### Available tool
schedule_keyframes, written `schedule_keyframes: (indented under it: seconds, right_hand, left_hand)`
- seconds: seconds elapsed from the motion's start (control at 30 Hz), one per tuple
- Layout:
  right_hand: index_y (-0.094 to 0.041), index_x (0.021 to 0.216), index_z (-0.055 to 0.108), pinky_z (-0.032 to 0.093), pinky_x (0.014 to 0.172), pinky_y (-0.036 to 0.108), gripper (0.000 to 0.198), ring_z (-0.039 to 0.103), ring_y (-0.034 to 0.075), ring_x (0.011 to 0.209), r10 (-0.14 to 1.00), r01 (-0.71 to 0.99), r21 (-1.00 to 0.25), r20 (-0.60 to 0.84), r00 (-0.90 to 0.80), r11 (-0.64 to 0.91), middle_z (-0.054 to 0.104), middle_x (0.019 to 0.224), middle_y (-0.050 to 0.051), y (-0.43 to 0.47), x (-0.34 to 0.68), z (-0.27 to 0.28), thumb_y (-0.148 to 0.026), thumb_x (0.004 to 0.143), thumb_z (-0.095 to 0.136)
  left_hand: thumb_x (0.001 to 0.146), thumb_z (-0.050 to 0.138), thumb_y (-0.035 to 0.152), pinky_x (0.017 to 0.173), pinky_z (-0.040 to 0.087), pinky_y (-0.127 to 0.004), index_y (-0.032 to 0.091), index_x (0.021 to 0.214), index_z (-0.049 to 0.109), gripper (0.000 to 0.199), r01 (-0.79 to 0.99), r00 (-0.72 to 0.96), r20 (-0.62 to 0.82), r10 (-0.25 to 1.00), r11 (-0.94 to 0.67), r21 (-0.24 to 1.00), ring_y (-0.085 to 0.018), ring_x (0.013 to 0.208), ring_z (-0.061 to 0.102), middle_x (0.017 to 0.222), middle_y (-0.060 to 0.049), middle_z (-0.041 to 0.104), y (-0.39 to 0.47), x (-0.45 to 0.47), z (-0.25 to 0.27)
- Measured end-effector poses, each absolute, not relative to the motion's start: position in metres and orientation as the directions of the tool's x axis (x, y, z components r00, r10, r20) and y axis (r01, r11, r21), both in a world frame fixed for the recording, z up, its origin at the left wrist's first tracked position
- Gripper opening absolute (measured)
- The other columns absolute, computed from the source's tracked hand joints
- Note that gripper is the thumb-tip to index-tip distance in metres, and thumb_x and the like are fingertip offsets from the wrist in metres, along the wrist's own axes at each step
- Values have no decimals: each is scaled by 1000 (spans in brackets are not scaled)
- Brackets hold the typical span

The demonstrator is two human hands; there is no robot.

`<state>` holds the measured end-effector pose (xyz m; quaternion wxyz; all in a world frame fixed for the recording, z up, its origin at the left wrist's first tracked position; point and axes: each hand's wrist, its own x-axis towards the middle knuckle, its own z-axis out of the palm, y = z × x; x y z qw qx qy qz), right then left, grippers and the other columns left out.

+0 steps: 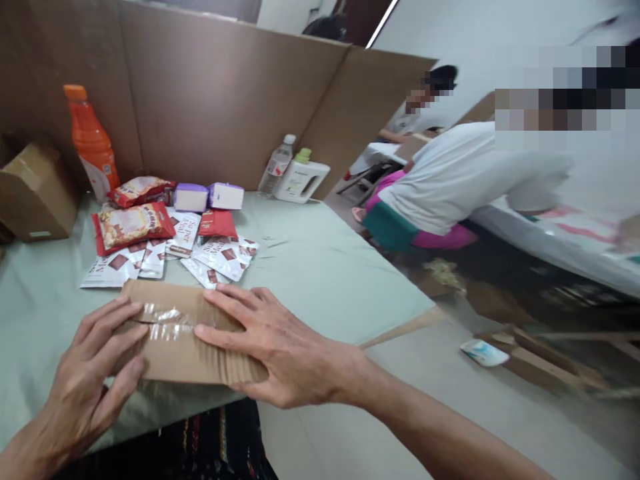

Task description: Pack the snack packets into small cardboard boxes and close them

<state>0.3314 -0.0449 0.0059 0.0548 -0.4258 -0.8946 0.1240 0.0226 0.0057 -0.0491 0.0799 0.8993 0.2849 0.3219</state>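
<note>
In the head view, a flat cardboard box (185, 333) lies at the near edge of the green table (320, 267), at about 7 o'clock in the frame, a strip of clear tape (167, 323) crossing its top. The left hand (87, 383) rests fingers spread on the box's left end at 8 o'clock, and the right hand (280, 347) lies flat, fingers spread, on its right half. Snack packets (165, 243) lie just beyond at 11 o'clock, an orange bottle (93, 143) behind them, and a bending person in white (460, 180) stands at 2 o'clock.
</note>
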Motion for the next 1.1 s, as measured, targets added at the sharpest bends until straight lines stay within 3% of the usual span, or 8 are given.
schedule_keyframes:
  seconds: [0.17,0.3,0.43,0.5,0.73,0.87,0.97,1.1]
  right_hand:
    - [-33,155,51,42,113,61,73,35,38,154,900,878,-196,70,-431,436,35,169,15,-106,397,-12,-37,86,72]
    - [-35,153,55,49,108,60,61,49,39,145,979,993,-102,200,-43,65,47,163,14,-130,501,-44,-49,94,60]
    - [-27,147,61,48,110,59,66,54,42,139,923,928,-112,118,366,-354,53,156,17,-90,596,-52,-57,89,56]
    - [-25,146,61,47,109,58,67,53,43,139,867,869,-122,89,491,-480,54,155,17,-53,627,-48,-54,86,58]
    - [-21,142,63,49,98,60,65,56,46,130,824,835,-175,149,547,-522,59,147,20,75,687,-42,-53,85,62]
    - [-13,144,59,48,99,52,63,53,41,133,827,852,-193,210,521,-487,59,146,24,117,713,-49,-54,96,52]
    - [-12,145,58,48,98,51,65,55,41,131,829,850,-187,195,524,-493,57,149,25,134,725,-51,-53,95,57]
    - [-12,143,61,45,98,51,62,57,41,129,839,851,-173,156,521,-496,56,150,26,144,725,-51,-48,92,65]
  left_hand:
    - [105,45,38,113,52,-47,36,164,29,61,467,697,465,546,-837,284,-35,153,40,175,-6,21,-10,28,-64]
    - [102,52,38,104,59,-48,32,164,31,65,479,753,392,529,-848,225,-38,144,52,172,-14,29,4,54,-83]
    - [101,56,34,107,56,-54,28,162,36,64,378,847,302,437,-896,234,-38,145,50,168,-18,36,34,105,-112]
    - [98,59,33,109,54,-56,26,160,39,65,342,878,265,400,-909,240,-39,147,48,167,-20,37,48,137,-127]
    - [96,66,44,114,49,-61,23,151,52,61,308,921,203,332,-941,141,-41,146,48,159,-21,49,64,206,-156]
    - [94,68,47,114,50,-54,25,154,49,68,270,911,311,271,-962,47,-39,144,51,162,-16,48,63,205,-172]
    - [91,69,46,109,53,-52,22,152,52,68,234,905,366,215,-972,-8,-39,139,56,157,-18,53,66,204,-177]
    - [87,73,44,110,51,-54,19,150,52,71,230,939,252,235,-972,53,-41,140,56,156,-23,52,62,207,-166]
